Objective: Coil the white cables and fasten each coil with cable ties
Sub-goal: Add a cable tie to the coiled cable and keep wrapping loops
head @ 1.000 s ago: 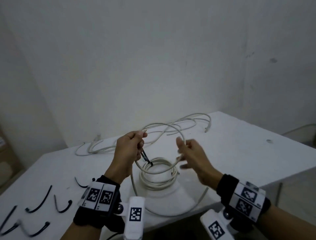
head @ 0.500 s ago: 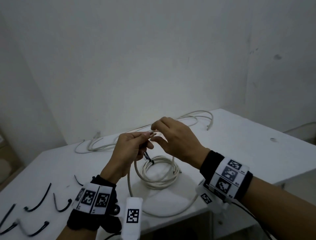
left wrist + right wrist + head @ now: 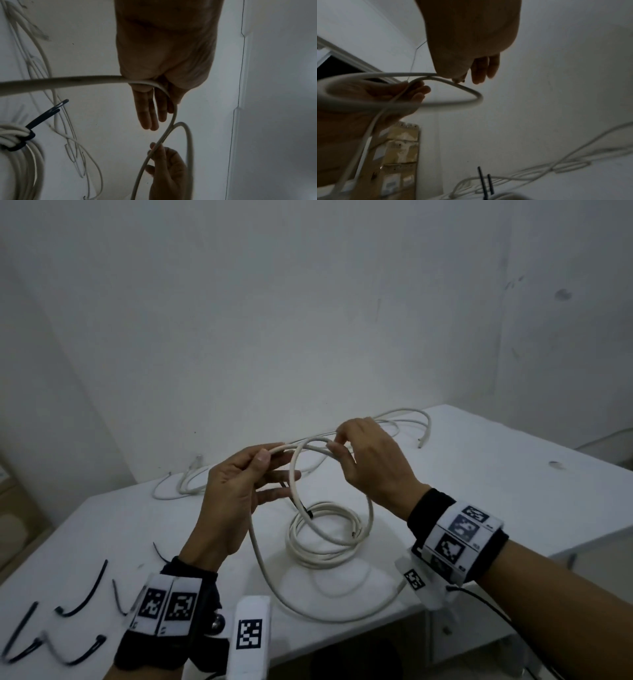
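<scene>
I hold a loose white cable (image 3: 371, 510) above the table, with one loop hanging between my hands. My left hand (image 3: 270, 455) pinches it under the thumb, the other fingers (image 3: 149, 115) straight. My right hand (image 3: 334, 446) pinches the same cable (image 3: 471, 100) a short way to the right. Its free length (image 3: 342, 618) trails off the table's front edge. Below the loop lies a finished coil (image 3: 322, 556) bound with a black cable tie (image 3: 310, 513). In the left wrist view the tied coil (image 3: 22, 136) is at the left.
Another uncoiled white cable (image 3: 191, 482) sprawls along the back of the white table (image 3: 479, 491) near the wall. Several loose black cable ties (image 3: 82, 594) lie at the front left. A cardboard box (image 3: 399, 155) stands beyond the table's left end.
My right hand swung in from the right, took the cable at my left hand's fingers, then drew a little right, forming a loop. My left hand's lower fingers straightened.
</scene>
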A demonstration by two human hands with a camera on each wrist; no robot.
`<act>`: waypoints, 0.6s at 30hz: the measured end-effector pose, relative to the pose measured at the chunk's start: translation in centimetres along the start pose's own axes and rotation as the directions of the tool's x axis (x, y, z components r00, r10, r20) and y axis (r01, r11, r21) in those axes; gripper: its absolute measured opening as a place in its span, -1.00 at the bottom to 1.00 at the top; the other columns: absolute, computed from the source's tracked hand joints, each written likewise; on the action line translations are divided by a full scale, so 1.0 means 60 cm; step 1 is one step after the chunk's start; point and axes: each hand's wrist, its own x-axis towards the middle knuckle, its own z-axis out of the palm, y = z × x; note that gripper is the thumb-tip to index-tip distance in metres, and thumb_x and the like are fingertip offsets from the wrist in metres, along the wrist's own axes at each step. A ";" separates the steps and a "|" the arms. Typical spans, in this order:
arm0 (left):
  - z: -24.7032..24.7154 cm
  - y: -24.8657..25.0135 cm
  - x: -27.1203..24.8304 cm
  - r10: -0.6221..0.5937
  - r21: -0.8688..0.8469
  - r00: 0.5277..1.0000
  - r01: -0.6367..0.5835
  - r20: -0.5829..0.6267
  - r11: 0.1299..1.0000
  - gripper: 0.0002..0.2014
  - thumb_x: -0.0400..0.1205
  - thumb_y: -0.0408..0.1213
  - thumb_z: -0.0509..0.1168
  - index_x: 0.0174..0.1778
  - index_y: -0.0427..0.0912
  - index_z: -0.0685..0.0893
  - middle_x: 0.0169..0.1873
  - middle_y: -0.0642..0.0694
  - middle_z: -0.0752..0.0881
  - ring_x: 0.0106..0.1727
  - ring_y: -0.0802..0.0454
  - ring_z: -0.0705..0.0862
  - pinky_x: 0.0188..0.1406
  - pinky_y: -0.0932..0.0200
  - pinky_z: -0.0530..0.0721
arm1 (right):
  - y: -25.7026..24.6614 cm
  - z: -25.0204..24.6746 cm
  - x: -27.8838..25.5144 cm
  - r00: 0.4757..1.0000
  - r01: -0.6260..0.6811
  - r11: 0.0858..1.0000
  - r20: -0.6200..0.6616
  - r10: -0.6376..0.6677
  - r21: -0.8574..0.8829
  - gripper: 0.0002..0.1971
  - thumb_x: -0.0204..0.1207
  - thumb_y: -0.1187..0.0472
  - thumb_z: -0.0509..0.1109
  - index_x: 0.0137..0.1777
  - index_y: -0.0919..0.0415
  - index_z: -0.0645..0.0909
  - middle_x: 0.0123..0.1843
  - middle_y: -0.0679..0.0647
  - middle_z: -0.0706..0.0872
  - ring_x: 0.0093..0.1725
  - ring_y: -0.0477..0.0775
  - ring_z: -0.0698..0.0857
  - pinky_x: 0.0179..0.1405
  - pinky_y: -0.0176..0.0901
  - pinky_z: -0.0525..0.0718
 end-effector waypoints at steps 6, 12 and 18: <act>-0.018 -0.013 0.000 -0.012 -0.059 0.998 0.009 -0.054 0.998 -0.73 0.66 -0.18 0.16 0.07 -0.24 0.68 0.02 -0.17 0.81 -0.05 -0.13 0.80 -0.15 -0.04 0.80 | -0.029 -0.007 -0.017 0.808 -0.582 0.544 0.353 0.472 0.605 -0.81 0.58 0.20 0.38 -0.16 0.31 0.51 -0.31 0.18 0.80 -0.40 0.17 0.80 -0.38 0.01 0.72; -0.046 -0.022 -0.005 -0.159 0.056 0.974 0.170 -0.160 0.984 -0.81 0.74 -0.33 0.15 0.07 -0.30 0.66 -0.13 -0.20 0.82 -0.21 -0.16 0.78 -0.25 -0.01 0.76 | -0.035 -0.004 -0.025 0.820 -0.568 0.522 0.381 0.427 0.636 -0.83 0.55 0.25 0.42 -0.22 0.29 0.53 -0.38 0.22 0.77 -0.51 0.15 0.73 -0.60 -0.12 0.67; -0.066 0.002 -0.013 -0.401 0.286 0.916 0.388 -0.014 0.876 -0.73 0.71 -0.22 0.19 0.11 -0.31 0.72 -0.09 -0.26 0.82 -0.13 -0.20 0.79 -0.12 -0.10 0.74 | -0.025 0.010 -0.029 0.985 -0.071 0.957 0.170 0.023 0.283 -0.83 0.60 0.26 0.33 -0.18 0.32 0.47 -0.41 0.10 0.54 -0.46 0.10 0.45 -0.45 -0.04 0.49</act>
